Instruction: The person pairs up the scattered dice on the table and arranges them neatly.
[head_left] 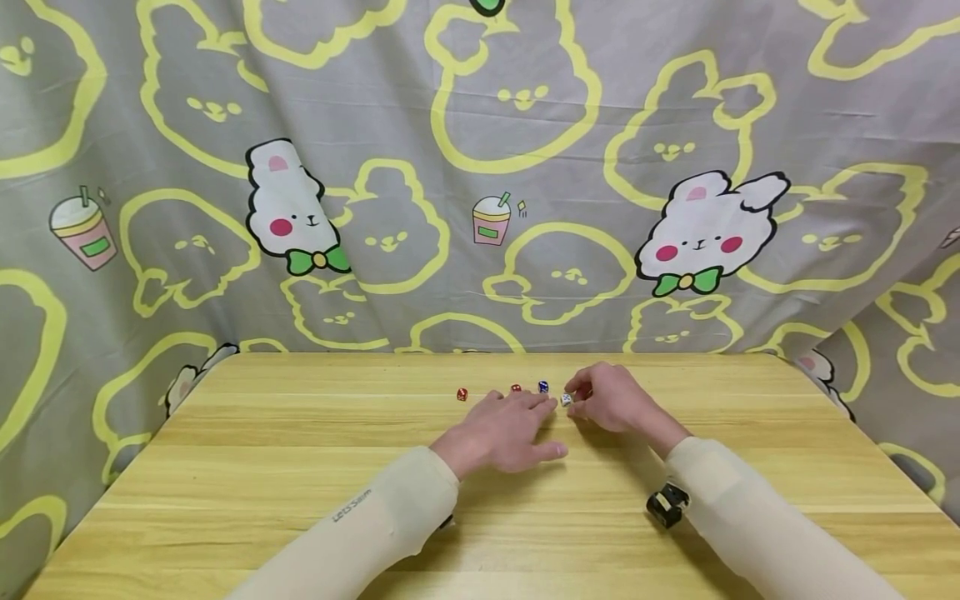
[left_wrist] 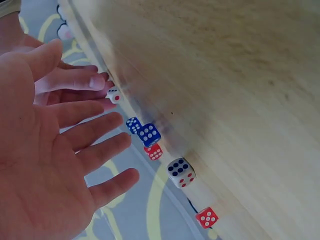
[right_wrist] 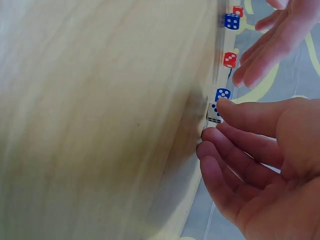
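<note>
My right hand [head_left: 611, 398] is at the far part of the table, its thumb and fingertips pinching a small white die [head_left: 566, 399] with dark pips. In the right wrist view the thumb [right_wrist: 245, 116] overlaps one side of that die. A blue die [head_left: 543, 387] lies just behind it. My left hand [head_left: 510, 429] spreads its straight fingers to the left of the white die and holds nothing. Beyond its fingers lie a red die [head_left: 516, 388] and, farther left, another red die [head_left: 462, 394]. The left wrist view also shows a second blue die [left_wrist: 149, 135] and a larger-looking white die [left_wrist: 181, 172], both hidden in the head view.
The dice lie in a loose row near the back of the wooden table [head_left: 300, 483]. Behind it hangs a grey curtain [head_left: 465, 275] with yellow cartoon outlines. A black device [head_left: 667, 506] sits at the right sleeve's cuff.
</note>
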